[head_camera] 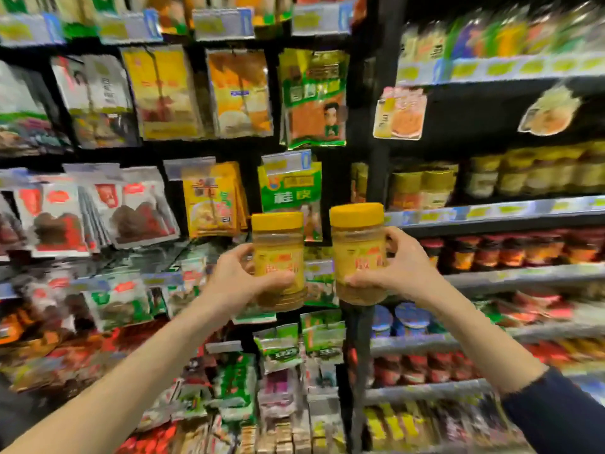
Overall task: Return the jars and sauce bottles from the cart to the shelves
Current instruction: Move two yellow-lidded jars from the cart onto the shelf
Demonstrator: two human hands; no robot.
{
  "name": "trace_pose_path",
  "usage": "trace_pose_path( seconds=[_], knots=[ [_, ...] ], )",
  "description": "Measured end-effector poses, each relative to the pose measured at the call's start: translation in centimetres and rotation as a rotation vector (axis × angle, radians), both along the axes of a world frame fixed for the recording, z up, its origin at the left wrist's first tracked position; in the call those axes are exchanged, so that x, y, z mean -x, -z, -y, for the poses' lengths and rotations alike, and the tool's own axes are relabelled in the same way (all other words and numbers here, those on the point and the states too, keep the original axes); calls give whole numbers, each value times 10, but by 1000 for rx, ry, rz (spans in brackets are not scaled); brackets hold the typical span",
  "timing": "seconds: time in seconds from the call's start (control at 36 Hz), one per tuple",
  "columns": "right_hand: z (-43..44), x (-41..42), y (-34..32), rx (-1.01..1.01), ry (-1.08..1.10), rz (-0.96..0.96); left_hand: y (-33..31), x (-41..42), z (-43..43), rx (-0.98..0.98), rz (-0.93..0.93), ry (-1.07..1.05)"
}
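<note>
Two matching jars with yellow lids and yellow labels are held up side by side in front of the shelves. My left hand (240,278) grips the left jar (280,253) around its lower body. My right hand (397,268) grips the right jar (358,247), which stands a little higher. Both jars are upright and a small gap separates them. To the right, a shelf (491,213) carries similar yellow-lidded jars (422,188). The cart is out of view.
Hanging spice and seasoning packets (291,188) fill the rack on the left half. A dark upright post (376,178) divides it from the right-hand shelves, where red-lidded jars (510,249) and other rows sit on lower levels. The picture is blurred.
</note>
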State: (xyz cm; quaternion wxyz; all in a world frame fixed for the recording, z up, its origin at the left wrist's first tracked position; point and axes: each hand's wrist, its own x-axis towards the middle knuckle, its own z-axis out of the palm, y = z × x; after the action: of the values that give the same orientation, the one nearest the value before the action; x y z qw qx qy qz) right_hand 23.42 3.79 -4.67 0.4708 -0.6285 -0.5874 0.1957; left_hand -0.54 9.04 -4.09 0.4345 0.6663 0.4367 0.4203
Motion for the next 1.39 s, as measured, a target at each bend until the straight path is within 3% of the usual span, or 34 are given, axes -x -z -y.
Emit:
trace_pose_path(
  seconds=[0.33,0.64,1.11,1.39],
  knots=[
    [89,-176,-12,-90,224,97,4,-190,44,-17,68,151],
    [108,-271,-19,-169,280,69,2,-294,54,13,27,200],
    [7,-378,-20,-271,220,45,-9,-393,-13,-15,32,150],
    [-73,-399,-30,-239,146,78,-21,-408,-51,-26,32,45]
  ],
)
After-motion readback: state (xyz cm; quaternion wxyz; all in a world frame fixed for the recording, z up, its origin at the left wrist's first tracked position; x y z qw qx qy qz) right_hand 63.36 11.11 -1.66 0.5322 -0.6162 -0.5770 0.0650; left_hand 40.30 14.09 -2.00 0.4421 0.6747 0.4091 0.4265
